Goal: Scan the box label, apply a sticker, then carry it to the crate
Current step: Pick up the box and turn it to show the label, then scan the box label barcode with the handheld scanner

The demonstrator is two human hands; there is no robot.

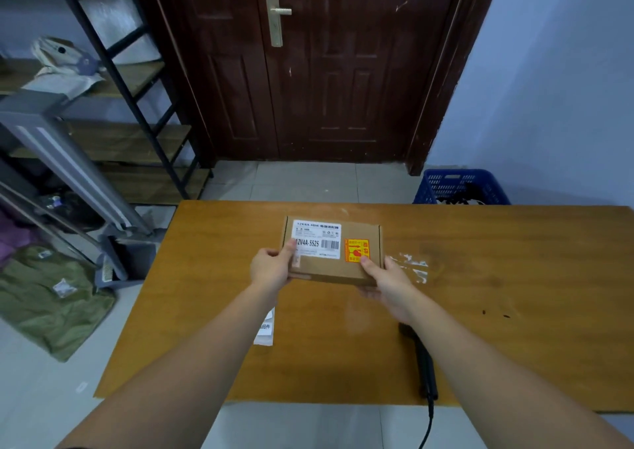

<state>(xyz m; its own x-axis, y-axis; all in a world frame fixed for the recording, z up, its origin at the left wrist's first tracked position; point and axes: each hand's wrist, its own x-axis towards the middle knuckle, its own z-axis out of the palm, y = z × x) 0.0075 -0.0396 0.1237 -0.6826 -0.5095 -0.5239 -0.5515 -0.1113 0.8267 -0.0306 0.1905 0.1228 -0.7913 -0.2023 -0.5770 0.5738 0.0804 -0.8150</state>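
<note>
A wooden worktop (480, 277) fills the near scene, with a blue crate (459, 188) on the floor past its far right edge. Over the worktop's middle a cardboard box (329, 266) is held by both hands: the left hand (271, 266) grips its left end, the right hand (387, 284) its near right corner. On top sit a white label (317, 239) and, right of it, an orange sticker (356, 250). A black scanner (423, 363) lies near, on the right.

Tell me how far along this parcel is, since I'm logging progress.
Sticker looks applied: an orange sticker sits beside the white label on the box. The scanner lies on the table, so scanning is probably finished. Left hand and right hand both grip the box. Left: carrying it to the blue crate.
</note>
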